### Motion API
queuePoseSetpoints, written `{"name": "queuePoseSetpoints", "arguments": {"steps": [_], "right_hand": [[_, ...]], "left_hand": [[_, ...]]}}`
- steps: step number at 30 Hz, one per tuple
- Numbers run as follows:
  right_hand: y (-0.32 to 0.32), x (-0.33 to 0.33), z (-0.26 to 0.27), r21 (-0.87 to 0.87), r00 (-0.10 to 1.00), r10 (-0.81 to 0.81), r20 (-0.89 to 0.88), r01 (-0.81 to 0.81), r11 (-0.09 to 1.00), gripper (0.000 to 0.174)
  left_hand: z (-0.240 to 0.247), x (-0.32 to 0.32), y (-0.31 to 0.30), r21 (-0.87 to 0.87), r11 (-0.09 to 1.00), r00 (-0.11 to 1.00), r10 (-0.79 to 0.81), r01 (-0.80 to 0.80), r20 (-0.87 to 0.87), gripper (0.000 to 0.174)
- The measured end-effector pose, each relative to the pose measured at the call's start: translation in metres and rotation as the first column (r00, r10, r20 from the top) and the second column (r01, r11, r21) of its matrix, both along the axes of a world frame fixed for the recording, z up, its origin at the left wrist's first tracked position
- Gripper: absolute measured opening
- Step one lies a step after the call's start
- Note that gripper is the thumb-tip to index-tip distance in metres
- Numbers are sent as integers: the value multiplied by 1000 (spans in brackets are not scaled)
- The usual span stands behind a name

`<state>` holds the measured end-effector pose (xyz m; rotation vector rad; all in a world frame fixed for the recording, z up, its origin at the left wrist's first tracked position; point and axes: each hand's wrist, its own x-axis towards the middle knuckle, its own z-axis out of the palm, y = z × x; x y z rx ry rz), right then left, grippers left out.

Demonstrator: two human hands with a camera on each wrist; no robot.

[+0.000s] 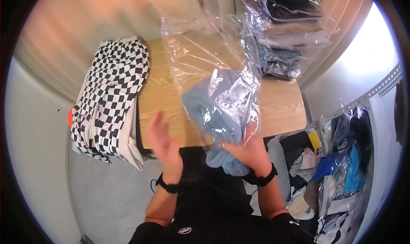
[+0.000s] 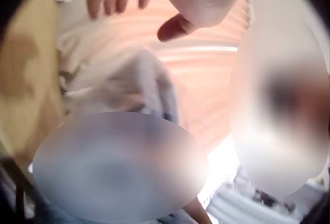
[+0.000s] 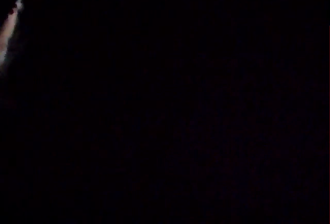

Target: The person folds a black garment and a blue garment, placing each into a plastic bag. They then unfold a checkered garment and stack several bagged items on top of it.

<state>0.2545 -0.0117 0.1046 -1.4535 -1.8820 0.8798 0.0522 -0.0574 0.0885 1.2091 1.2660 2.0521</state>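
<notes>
A folded light-blue garment lies partly inside a clear plastic bag, and a bunched part of it hangs out at the near end. My right hand grips the garment and bag at that end, its thumb across the cloth. To the left of the bag, apart from it, my left hand is raised with its fingers spread loosely and nothing in them. The left wrist view also shows this left hand holding nothing. Almost all of the right wrist view is black.
Checkered black-and-white clothing is piled at the left of the wooden table. Several bagged garments are stacked at the back right. More clothes and bagged items lie low on the right, beside a metal rail.
</notes>
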Motion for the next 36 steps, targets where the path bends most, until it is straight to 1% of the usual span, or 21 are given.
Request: {"name": "queuePoseSetpoints", "arguments": {"steps": [1,3,4,5,7,8,10,11,13,14,17,18,21,22,25,26,28,30,32,35,36], "right_hand": [[6,-2,7,40,995,10,-100,-6,999,80],[14,-7,11,88,972,64,-225,-45,995,82],[17,-10,9,92,962,100,-253,-79,993,82],[19,-12,7,94,950,131,-283,-108,990,82],[27,-14,7,84,971,202,-126,-192,978,83],[31,-15,12,-7,979,196,-54,-197,980,85],[36,-20,34,-262,979,182,98,-151,953,90],[36,-22,43,-414,969,177,174,-91,906,93],[27,-18,27,-61,994,104,30,-102,993,95],[19,-16,19,118,995,90,-52,-83,990,96],[-7,-4,39,238,946,257,198,-301,923,98],[-19,-2,45,245,905,363,221,-412,878,92],[-49,1,33,134,722,535,438,-641,756,85],[-56,-1,17,207,738,438,513,-602,771,73],[-55,5,-47,483,889,193,416,-396,781,59],[-52,1,-49,549,940,139,311,-297,781,52],[-45,-3,-48,606,967,62,248,-204,768,50],[-39,-10,-39,642,979,13,204,-144,753,50],[-33,-16,-29,598,963,41,267,-199,777,53],[-17,-24,-21,529,929,71,364,-269,805,58],[-11,-28,-19,505,915,81,395,-290,813,60]], "left_hand": [[-7,-3,13,-122,976,952,-140,178,272,62],[-39,-1,29,8,916,782,-347,402,518,64],[-69,-5,39,287,723,505,-660,628,556,66],[-103,-9,50,549,422,152,-870,722,468,67],[-114,-2,46,537,344,44,-869,770,493,71],[-96,12,38,261,576,322,-714,774,621,73],[-79,21,31,-90,728,600,-482,680,638,72],[-71,22,27,-40,716,533,-480,697,697,70],[-60,22,19,60,699,389,-465,713,795,67],[-68,19,15,75,689,367,-471,721,802,67],[-89,11,5,138,687,281,-460,713,842,65],[-88,12,2,171,701,231,-440,693,867,65],[-90,4,-6,243,676,132,-452,695,882,64],[-90,1,-9,262,657,109,-467,707,877,64],[-77,10,-19,210,691,207,-469,692,859,63],[-82,15,-20,126,695,329,-482,708,812,62],[-93,25,-21,-44,719,557,-496,693,666,61],[-89,29,-19,-23,757,467,-378,653,800,59],[-90,27,-17,38,787,365,-328,616,871,54],[-85,30,-16,42,812,302,-264,582,916,51],[-82,31,-17,27,812,326,-264,582,908,51]]}}
